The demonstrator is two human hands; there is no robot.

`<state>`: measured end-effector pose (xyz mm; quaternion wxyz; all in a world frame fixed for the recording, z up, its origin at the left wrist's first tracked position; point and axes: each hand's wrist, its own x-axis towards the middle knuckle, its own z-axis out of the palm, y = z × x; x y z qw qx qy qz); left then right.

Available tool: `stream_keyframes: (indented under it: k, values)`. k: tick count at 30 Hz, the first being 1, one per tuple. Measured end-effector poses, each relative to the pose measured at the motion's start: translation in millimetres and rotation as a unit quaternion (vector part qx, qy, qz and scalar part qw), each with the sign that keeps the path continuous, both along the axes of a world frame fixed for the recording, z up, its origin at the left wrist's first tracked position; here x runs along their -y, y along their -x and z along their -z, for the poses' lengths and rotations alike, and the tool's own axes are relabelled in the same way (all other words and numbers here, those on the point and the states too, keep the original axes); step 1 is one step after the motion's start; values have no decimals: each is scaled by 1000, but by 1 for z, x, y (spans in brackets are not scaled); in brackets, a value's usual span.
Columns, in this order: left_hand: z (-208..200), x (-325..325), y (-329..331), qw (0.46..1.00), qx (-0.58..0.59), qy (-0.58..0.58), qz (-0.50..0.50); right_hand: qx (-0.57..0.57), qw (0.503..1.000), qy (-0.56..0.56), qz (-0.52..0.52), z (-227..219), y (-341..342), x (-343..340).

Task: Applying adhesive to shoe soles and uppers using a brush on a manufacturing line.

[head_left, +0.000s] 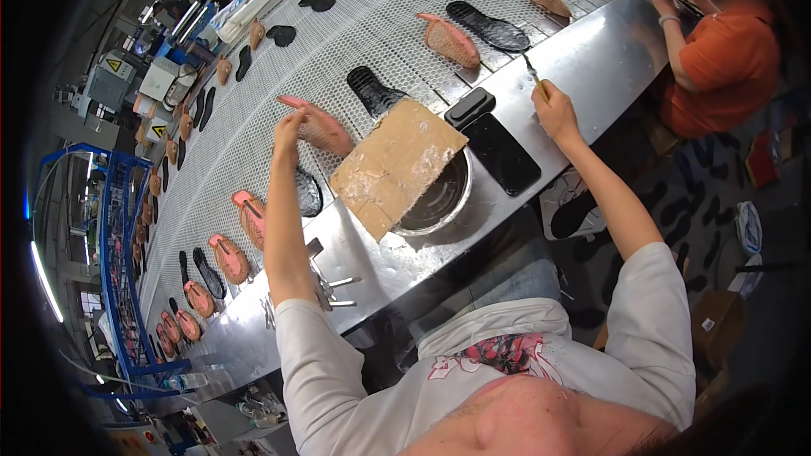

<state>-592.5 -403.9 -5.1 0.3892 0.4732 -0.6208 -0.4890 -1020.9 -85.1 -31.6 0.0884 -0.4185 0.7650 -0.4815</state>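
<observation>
My left hand (289, 128) is closed at the pink end of a tan woven shoe upper (328, 131), which lies on the white mesh conveyor (253, 152). In my right hand (556, 111) is a brush (540, 83) with a yellowish handle. Its dark tip points at the near end of a glossy black shoe sole (490, 27). Beside that sole rests another pink-and-tan shoe upper (450, 40). A second black sole (374, 91) sits between the two uppers. Below my left hand, a wet-looking sole (308, 192) is partly hidden by my forearm.
A smeared cardboard sheet (404, 160) partly covers a round tub (456, 190) on the metal ledge (372, 266). Next to it lie a black phone (504, 154) and a small black case (470, 106). A co-worker in orange (731, 59) stands at the right.
</observation>
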Motion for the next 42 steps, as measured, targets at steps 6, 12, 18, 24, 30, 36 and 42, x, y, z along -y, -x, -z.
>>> stream_keyframes:
  k: [6,12,18,24,30,36,42]
  values:
    - [-112,-78,-63,986,-137,95,25,13,1000,8,-26,-5,3,-11]
    - [-98,-297,-42,983,-167,0,-79,253,916,133,-282,-51,-137,-73]
    - [-12,-414,8,913,-217,-182,294,424,827,3,-369,-81,-208,-87]
    - [-7,-457,50,874,-338,-305,172,509,794,59,-326,-79,-218,-93]
    - [42,-438,54,694,-579,-347,252,325,880,45,-345,-77,-205,-74]
    - [34,-373,7,767,-590,-234,100,109,904,-44,-411,-98,-127,-43]
    - [59,-355,-1,886,-431,-170,-32,-106,902,-55,-415,-150,-117,-18]
